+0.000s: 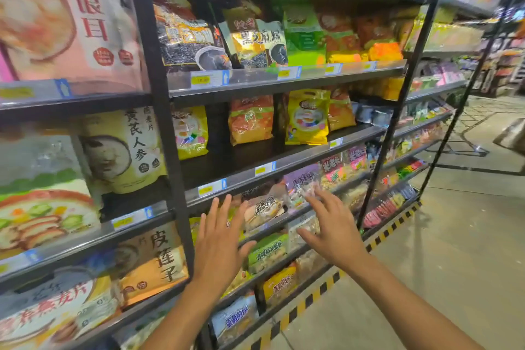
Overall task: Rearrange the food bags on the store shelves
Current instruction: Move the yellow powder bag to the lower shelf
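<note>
- While both hands, the left hand (pixel 218 239) and the right hand (pixel 333 226), are spread wide and hold nothing, the brown snack bag (pixel 265 209) leans just beyond and between them; a careless shove could tip it off the shelf edge (pixel 287 220)
- The purple snack bag (pixel 298 180) at the right fingertips looks slick; a one-sided grab may drag neighbours out

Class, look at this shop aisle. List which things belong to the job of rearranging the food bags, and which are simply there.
Part of the job:
- left hand and right hand, both open
- purple bag, yellow bag, orange bag
- shelf

Simply there:
- price tag
- striped floor edging
- floor
- far aisle
</note>
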`<action>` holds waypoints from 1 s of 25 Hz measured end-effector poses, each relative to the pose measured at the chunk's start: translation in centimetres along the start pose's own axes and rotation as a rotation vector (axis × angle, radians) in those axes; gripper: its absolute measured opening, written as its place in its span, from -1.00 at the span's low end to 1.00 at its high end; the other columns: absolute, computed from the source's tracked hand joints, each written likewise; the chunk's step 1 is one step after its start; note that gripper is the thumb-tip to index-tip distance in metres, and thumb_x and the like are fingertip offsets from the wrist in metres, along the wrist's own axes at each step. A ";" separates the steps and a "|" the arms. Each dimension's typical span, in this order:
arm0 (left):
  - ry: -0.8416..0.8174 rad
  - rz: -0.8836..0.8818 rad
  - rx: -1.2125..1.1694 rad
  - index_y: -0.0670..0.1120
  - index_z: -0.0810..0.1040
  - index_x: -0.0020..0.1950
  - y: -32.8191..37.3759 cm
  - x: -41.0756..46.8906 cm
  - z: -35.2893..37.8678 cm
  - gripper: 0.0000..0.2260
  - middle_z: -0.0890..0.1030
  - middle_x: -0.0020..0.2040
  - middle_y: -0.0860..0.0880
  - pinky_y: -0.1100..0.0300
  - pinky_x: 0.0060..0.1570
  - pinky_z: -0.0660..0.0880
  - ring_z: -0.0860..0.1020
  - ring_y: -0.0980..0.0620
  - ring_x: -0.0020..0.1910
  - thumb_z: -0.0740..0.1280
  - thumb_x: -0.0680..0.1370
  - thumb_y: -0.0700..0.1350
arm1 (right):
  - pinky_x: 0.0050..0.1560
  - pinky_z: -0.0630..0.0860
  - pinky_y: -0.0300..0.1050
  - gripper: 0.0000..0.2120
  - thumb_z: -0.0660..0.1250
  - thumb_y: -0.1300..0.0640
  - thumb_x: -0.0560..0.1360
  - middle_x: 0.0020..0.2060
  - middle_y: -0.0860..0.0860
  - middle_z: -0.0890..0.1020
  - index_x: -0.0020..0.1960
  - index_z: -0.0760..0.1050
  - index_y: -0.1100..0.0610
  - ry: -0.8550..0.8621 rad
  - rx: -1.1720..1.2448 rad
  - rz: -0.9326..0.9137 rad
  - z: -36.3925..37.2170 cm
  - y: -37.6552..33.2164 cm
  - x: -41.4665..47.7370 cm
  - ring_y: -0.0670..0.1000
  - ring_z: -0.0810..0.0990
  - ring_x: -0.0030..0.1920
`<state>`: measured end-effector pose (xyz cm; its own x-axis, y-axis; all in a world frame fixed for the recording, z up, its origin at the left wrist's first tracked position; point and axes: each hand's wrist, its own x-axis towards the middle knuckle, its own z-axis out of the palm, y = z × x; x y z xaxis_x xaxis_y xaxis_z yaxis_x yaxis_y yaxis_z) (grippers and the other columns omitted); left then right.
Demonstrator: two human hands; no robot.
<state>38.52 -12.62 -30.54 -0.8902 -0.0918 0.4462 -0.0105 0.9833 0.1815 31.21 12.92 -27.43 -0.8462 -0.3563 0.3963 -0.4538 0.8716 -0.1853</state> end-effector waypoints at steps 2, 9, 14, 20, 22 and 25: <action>-0.002 0.044 0.007 0.15 0.16 0.68 3.3 1.8 0.9 -0.20 0.15 0.70 -0.06 -0.20 0.60 0.13 0.05 -0.17 0.69 0.39 0.52 0.32 | 0.53 0.31 0.19 -0.26 0.37 -0.31 0.49 0.57 0.04 0.32 0.57 0.31 -0.03 0.036 -0.029 0.035 -1.4 3.4 0.4 0.13 0.27 0.58; 0.001 0.123 -0.029 0.18 0.01 0.70 10.0 9.6 4.9 -0.16 0.01 0.73 -0.03 -0.16 0.63 0.01 -0.07 -0.13 0.71 0.32 0.54 0.37 | 0.55 0.28 0.19 -0.29 0.36 -0.31 0.50 0.57 0.03 0.30 0.55 0.32 -0.03 0.085 -0.040 0.120 -2.7 12.1 4.7 0.11 0.24 0.59; -0.013 0.150 -0.066 0.18 0.03 0.70 12.5 17.8 9.3 -0.16 0.04 0.72 -0.05 -0.19 0.63 0.06 -0.03 -0.15 0.71 0.33 0.53 0.38 | 0.54 0.29 0.19 -0.38 0.39 -0.22 0.52 0.56 0.01 0.32 0.52 0.37 -0.05 0.135 -0.033 0.130 -1.4 17.1 10.5 0.09 0.25 0.58; -0.110 0.099 -0.157 0.17 -0.10 0.70 12.6 28.7 13.9 -0.12 -0.04 0.73 0.00 -0.12 0.65 0.00 -0.14 -0.08 0.71 0.30 0.55 0.39 | 0.54 0.29 0.13 -0.30 0.38 -0.22 0.54 0.56 0.00 0.34 0.58 0.30 0.02 0.166 -0.013 0.165 0.5 22.4 19.3 0.07 0.26 0.58; -0.145 0.059 -0.196 0.14 -0.07 0.71 12.3 31.9 15.4 -0.10 -0.02 0.73 0.01 -0.12 0.65 0.02 -0.12 -0.07 0.71 0.33 0.53 0.39 | 0.56 0.29 0.11 -0.24 0.37 -0.23 0.54 0.56 -0.01 0.33 0.62 0.21 0.04 0.172 0.004 0.166 1.6 24.1 22.1 0.05 0.26 0.58; -0.200 0.003 -0.241 0.12 -0.06 0.71 12.1 34.9 17.0 -0.06 -0.01 0.73 0.01 -0.13 0.64 0.07 -0.11 -0.06 0.71 0.34 0.50 0.41 | 0.57 0.27 0.06 -0.19 0.38 -0.23 0.53 0.55 0.00 0.34 0.63 0.17 0.07 0.152 0.046 0.165 3.1 25.7 25.6 0.04 0.27 0.57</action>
<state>-0.45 -1.23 -27.62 -0.9624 -0.0326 0.2697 0.0794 0.9158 0.3938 -2.98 25.17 -24.83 -0.8597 -0.1521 0.4876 -0.3277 0.8965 -0.2981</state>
